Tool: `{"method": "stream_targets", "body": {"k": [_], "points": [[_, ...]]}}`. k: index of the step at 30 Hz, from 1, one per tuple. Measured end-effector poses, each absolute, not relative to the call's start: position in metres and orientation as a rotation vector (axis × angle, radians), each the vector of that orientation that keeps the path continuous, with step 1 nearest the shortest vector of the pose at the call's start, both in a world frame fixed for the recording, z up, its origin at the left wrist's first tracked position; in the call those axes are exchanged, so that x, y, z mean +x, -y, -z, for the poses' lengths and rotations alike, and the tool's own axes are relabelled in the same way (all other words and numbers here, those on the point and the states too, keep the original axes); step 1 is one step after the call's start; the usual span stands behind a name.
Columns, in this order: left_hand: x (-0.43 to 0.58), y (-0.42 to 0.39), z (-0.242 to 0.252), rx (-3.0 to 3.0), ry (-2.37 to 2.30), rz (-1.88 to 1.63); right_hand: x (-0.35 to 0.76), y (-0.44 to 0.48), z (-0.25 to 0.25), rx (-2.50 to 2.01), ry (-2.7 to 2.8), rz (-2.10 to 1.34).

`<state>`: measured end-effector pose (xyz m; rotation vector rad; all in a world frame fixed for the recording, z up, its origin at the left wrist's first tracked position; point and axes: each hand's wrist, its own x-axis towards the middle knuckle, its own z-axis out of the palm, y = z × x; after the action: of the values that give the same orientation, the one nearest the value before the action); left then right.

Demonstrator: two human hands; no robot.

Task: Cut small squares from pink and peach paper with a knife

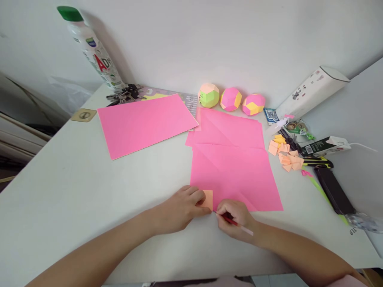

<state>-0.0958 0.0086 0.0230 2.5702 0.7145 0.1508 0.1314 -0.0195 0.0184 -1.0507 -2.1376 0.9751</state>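
Just now, the left hand (187, 207) lies over a small orange paper square (208, 195) at the near left corner of a pink sheet (236, 175). Its fingers are bent and drawn close together, the thumb stretched along the near edge of the square; whether they pinch it or only press it down, I cannot tell. The right hand (236, 217) has its fingers closed around a red pen (229, 220) with a pale end, its tip just beside the square's near right corner. Beyond that sheet, more pink paper (230, 125) reaches toward three paper balls (230, 99) lined up near the wall. To the left, a pink stack (146, 125) lies slantwise on the bench (68, 191), with keys (127, 94) behind it, at the foot of a bottle (94, 52) with a green cap. Over on the right is a pile of small folded papers (287, 157), mostly orange, near a drink carton (324, 146) with a straw. A black case (334, 190) lies farther right.
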Motion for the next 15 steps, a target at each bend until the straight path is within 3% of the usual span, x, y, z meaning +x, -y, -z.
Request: {"method": "stream_targets", "body": {"k": [15], "points": [[-0.0956, -0.0089, -0.0214, 2.569, -0.707, -0.154, 0.1318, 0.0184, -0.0181, -1.027, 2.140, -0.962]]}}
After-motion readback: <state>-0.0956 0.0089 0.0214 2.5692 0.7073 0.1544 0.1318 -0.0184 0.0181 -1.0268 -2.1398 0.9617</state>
